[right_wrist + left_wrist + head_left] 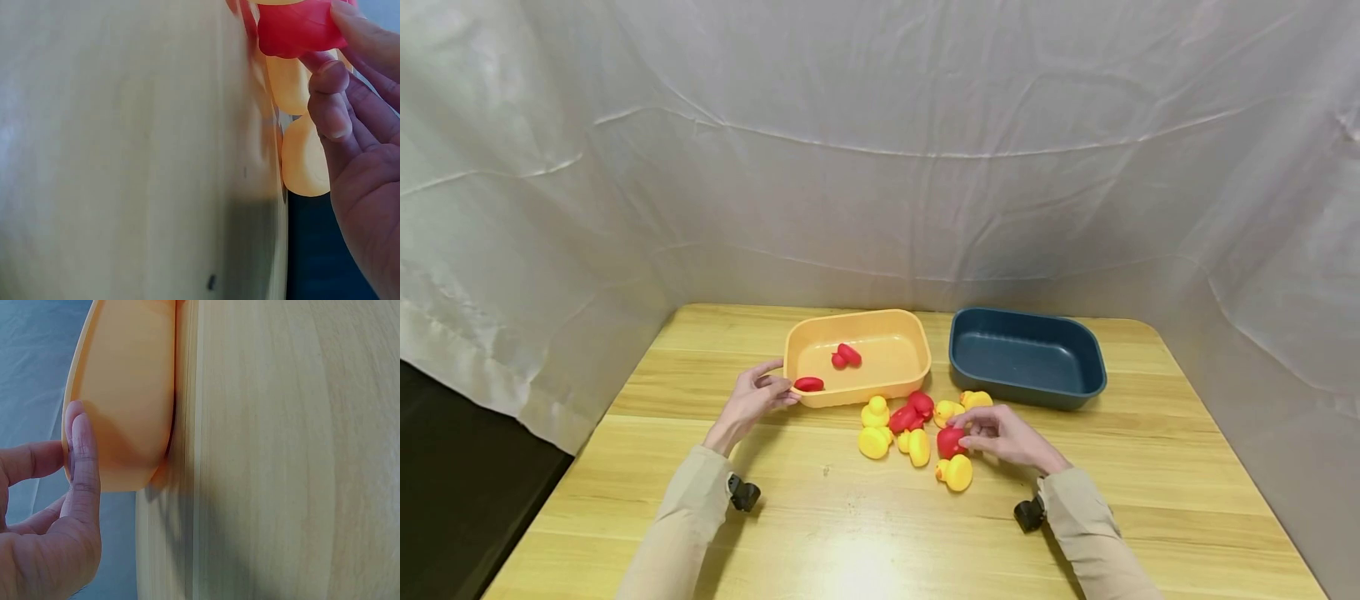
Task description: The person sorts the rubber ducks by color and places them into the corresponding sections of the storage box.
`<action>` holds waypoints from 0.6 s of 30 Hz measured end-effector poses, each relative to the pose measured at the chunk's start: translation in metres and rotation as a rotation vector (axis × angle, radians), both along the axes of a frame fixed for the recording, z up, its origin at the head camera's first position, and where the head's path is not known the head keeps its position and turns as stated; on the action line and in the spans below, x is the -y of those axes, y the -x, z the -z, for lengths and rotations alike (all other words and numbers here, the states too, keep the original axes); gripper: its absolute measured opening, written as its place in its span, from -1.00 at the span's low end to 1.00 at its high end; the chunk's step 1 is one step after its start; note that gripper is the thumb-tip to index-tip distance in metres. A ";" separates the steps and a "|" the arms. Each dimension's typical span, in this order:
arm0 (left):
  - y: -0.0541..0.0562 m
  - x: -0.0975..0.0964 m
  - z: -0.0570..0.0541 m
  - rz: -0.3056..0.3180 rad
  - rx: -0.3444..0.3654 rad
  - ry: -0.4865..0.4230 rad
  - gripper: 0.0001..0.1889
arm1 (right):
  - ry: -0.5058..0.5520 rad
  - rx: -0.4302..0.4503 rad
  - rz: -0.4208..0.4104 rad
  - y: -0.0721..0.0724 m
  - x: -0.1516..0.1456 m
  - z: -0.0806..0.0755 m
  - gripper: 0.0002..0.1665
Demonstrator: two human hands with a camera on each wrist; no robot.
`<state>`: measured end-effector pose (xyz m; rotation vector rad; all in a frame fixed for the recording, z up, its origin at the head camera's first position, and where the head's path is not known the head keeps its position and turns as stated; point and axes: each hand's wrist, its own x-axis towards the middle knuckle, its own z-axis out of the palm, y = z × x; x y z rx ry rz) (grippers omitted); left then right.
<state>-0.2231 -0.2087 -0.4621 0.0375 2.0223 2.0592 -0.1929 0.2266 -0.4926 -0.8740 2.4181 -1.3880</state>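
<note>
My left hand (pixel 758 395) holds the near left corner of the yellow-orange basin (pixel 883 389); in the left wrist view its fingers (pixel 83 456) lie along the basin's outer wall. Red rubber ducks (pixel 850 354) lie inside that basin, one close to the held corner. With thumb and fingers, my right hand (pixel 1011 437) grips a red rubber duck (pixel 951 442) among the ducks on the table. A yellow duck (pixel 955 473) lies just in front of it. In the right wrist view the red duck (pixel 297 28) is partly cut off by the frame's top.
A dark blue basin (pixel 1030 385) stands at the back right, beside the yellow-orange one. Several yellow ducks (pixel 874 442) and more red ducks (pixel 904 418) are grouped in front of the basins on the wooden table (pixel 820 517). Grey-white sheeting (pixel 880 208) hangs behind and along the sides.
</note>
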 end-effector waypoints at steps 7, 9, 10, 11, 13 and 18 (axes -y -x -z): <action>0.000 -0.001 0.000 -0.008 0.006 0.005 -0.33 | 0.026 0.018 0.019 0.000 0.000 0.001 -0.79; 0.000 -0.001 0.001 -0.012 0.007 0.006 -0.33 | 0.042 0.013 0.024 0.000 0.000 0.001 -0.81; 0.000 -0.001 0.001 -0.013 0.006 0.006 -0.33 | 0.049 0.011 0.025 -0.001 0.000 0.001 -0.81; 0.000 0.000 0.001 -0.013 0.006 0.007 -0.33 | 0.057 0.009 0.026 -0.001 0.000 0.000 -0.82; 0.001 0.000 0.001 -0.013 0.006 0.007 -0.33 | 0.073 -0.002 0.023 -0.001 -0.001 -0.001 -0.82; 0.001 0.000 0.001 -0.012 0.009 0.005 -0.32 | 0.117 -0.023 -0.002 0.001 -0.002 -0.004 -0.84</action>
